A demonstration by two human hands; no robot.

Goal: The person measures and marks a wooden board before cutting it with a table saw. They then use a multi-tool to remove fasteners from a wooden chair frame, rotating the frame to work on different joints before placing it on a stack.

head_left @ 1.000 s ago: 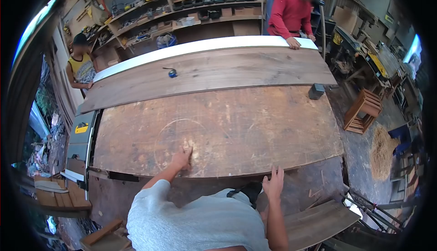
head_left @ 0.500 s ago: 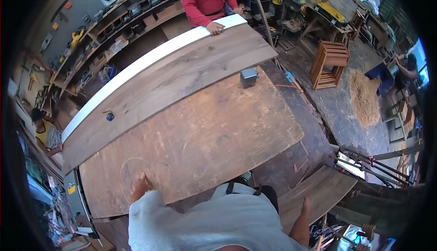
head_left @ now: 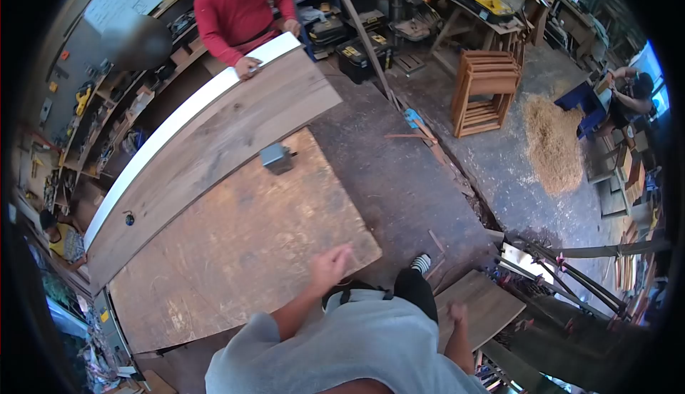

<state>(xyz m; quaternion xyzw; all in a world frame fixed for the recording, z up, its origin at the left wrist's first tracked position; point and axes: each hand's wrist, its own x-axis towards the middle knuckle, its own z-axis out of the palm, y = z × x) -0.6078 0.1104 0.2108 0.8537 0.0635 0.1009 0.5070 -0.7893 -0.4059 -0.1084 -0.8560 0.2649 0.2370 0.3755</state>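
My left hand point(head_left: 331, 264) is over the right front part of the brown worktable point(head_left: 242, 230), slightly blurred, with fingers loosely apart and nothing held. My right hand point(head_left: 458, 314) hangs low on the right, above a brown board point(head_left: 486, 301), also empty with loose fingers. A long wooden plank point(head_left: 214, 144) lies along the far side of the table, a white strip point(head_left: 164, 128) behind it. The small dark tape measure point(head_left: 129, 218) rests on the plank's left part. Near the table's far right corner sits a grey metal box point(head_left: 277, 158).
A person in red point(head_left: 239, 8) stands at the plank's far end, one hand on it. Another person point(head_left: 64, 240) is at its left end. Wooden frames point(head_left: 486, 91), a sawdust pile point(head_left: 553, 144) and a third person point(head_left: 631, 94) are at right. Leaning pole point(head_left: 360, 30) behind.
The view has shifted, so table and plank appear further left. My left hand has moved right across the table. A striped foot now shows on the floor past the table's corner.
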